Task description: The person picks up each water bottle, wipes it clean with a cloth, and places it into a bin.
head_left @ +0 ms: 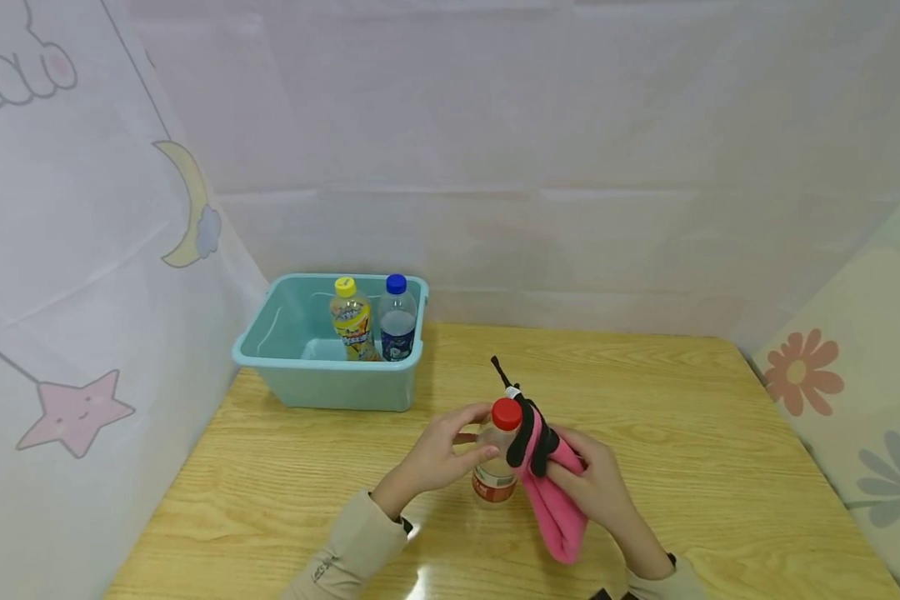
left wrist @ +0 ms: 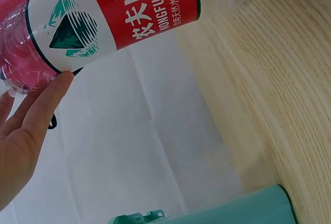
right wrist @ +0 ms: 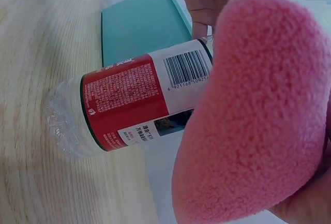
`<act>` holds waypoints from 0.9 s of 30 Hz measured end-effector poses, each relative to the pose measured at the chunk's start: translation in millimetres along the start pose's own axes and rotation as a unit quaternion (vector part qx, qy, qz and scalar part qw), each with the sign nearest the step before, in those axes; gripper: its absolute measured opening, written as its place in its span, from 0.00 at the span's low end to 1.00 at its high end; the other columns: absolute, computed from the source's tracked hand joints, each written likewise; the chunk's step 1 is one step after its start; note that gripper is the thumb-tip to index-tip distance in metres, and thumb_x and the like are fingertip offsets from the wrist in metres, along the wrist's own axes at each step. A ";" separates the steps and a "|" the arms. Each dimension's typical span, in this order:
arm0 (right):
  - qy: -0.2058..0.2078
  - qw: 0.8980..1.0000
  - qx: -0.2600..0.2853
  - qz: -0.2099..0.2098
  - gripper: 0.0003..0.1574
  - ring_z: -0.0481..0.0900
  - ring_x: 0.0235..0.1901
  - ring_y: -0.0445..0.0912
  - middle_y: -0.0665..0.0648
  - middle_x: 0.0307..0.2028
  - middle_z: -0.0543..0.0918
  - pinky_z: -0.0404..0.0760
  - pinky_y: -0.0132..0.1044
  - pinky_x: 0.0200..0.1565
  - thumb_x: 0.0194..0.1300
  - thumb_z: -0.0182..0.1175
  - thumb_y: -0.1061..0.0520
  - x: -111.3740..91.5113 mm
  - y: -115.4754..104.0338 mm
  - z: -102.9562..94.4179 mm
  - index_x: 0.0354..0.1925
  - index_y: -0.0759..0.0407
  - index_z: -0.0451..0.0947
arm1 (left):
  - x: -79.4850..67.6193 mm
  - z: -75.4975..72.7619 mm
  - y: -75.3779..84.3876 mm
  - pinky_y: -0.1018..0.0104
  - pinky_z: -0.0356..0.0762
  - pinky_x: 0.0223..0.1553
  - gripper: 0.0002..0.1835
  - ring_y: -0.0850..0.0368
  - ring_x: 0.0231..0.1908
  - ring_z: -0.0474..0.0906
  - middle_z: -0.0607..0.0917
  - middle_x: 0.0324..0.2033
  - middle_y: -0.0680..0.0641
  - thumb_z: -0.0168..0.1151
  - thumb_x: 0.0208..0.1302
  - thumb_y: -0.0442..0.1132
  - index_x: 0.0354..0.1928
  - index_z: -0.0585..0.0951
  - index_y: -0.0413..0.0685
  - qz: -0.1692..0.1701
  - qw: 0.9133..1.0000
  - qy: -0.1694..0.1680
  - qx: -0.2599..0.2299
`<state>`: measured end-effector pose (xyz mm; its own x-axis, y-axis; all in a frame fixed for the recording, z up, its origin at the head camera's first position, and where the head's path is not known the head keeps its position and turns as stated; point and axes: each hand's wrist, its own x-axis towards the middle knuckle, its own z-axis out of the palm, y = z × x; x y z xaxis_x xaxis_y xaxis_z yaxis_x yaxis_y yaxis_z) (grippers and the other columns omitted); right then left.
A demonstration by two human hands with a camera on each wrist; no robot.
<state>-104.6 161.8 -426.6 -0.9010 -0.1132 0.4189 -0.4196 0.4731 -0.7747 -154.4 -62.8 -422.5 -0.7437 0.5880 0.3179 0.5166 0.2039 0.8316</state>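
A clear plastic water bottle [head_left: 494, 482] with a red cap and a red-and-white label stands upright on the table. My left hand [head_left: 444, 450] holds its upper part from the left, thumb on the near side and fingers behind. In the left wrist view, fingertips meet the bottle [left wrist: 116, 17] at the label's edge. On the other side, my right hand [head_left: 596, 479] grips a pink fleecy thing [head_left: 547, 508] with black strips and a thin black cord at its top. This pink thing [right wrist: 258, 110] leans close against the bottle and covers part of it in the right wrist view.
A light-blue plastic bin [head_left: 337, 387] stands at the table's back left. Inside it are a bottle with a yellow cap [head_left: 354, 321] and one with a blue cap [head_left: 397, 325]. White printed sheets [head_left: 495, 167] hang behind and beside the wooden table [head_left: 690, 417].
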 end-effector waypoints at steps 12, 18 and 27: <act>-0.042 0.998 -0.038 0.000 0.13 0.73 0.26 0.36 0.52 0.28 0.81 0.74 0.30 0.24 0.46 0.66 0.68 5.0 0.8 -0.8 0.35 0.60 0.82 | -0.6 0.1 2.3 0.66 0.77 0.45 0.25 0.51 0.52 0.73 0.76 0.53 0.45 0.60 0.61 0.41 0.59 0.70 0.45 0.001 1.000 0.004 -0.006; -0.056 0.998 -0.033 0.015 0.11 0.71 0.24 0.36 0.51 0.25 0.80 0.72 0.30 0.22 0.45 0.66 0.69 4.0 6.3 2.5 0.31 0.60 0.81 | -1.2 0.0 3.0 0.66 0.77 0.44 0.25 0.52 0.51 0.73 0.76 0.52 0.45 0.60 0.61 0.41 0.59 0.70 0.43 -0.002 1.000 0.006 -0.005; -0.088 0.994 -0.027 0.059 0.07 0.68 0.22 0.36 0.49 0.23 0.76 0.69 0.28 0.22 0.49 0.65 0.66 1.3 17.9 8.5 0.31 0.61 0.81 | -2.0 1.1 2.0 0.65 0.77 0.45 0.26 0.52 0.51 0.73 0.76 0.51 0.43 0.61 0.60 0.40 0.59 0.70 0.41 -0.002 1.000 0.009 -0.001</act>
<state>-114.3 162.7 -443.9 -0.9507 -0.2040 0.2335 -0.3081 0.5384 -0.7843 -151.5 -62.7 -422.0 -0.7533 0.5727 0.3233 0.5132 0.2045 0.8335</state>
